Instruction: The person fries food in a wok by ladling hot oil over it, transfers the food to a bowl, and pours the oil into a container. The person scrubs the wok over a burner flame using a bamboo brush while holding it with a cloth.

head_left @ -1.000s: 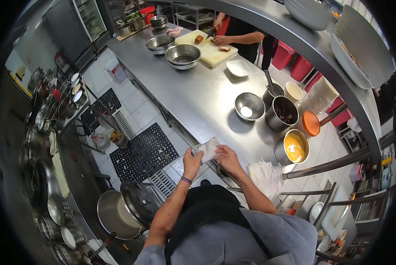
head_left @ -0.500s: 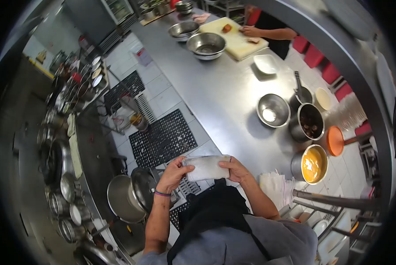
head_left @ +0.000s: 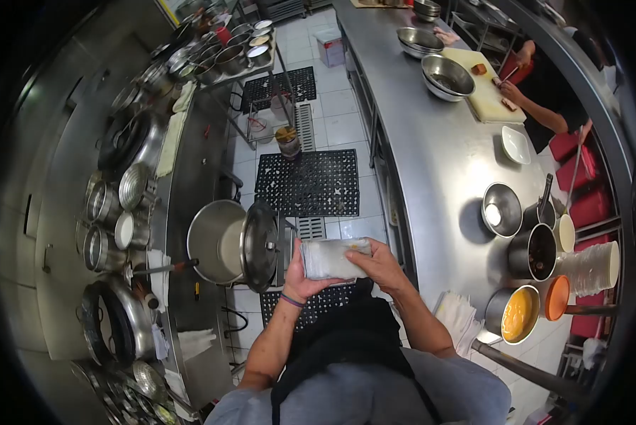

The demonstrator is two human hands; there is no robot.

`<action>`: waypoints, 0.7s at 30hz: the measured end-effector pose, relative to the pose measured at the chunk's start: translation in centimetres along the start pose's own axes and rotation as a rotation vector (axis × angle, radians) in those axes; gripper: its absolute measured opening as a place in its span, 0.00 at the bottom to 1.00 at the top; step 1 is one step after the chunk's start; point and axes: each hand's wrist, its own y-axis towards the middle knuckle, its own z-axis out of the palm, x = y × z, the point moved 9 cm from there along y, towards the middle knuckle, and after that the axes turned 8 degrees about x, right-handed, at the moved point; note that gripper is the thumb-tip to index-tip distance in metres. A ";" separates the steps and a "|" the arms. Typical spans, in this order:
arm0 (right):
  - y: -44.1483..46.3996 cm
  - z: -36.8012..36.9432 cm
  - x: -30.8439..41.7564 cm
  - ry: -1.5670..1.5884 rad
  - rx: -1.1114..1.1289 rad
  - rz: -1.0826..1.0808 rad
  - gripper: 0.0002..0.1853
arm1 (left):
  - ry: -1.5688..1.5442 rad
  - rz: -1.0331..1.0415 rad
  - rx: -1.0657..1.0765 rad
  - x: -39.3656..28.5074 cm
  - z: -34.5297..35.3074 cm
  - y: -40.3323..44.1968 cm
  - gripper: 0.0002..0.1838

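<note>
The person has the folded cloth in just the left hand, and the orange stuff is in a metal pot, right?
Not quite: the head view shows the folded cloth in both the left hand and the right hand. The orange stuff is in a metal pot, as you say.
</note>
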 end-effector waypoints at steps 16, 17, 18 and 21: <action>-5.9 24.0 -18.9 -0.142 0.323 0.381 0.14 | 0.710 0.733 -0.630 -1.4 -11.1 -29.5 0.36; -6.0 24.9 -19.9 -0.129 0.328 0.410 0.14 | 0.697 0.783 -0.617 -1.2 -9.6 -31.2 0.37; -6.1 25.7 -20.7 -0.058 0.336 0.440 0.15 | 0.536 0.677 -0.505 0.1 -8.6 -32.5 0.39; -7.0 29.1 -21.4 0.040 0.338 0.522 0.15 | 0.339 0.573 -0.255 2.2 -4.2 -37.1 0.39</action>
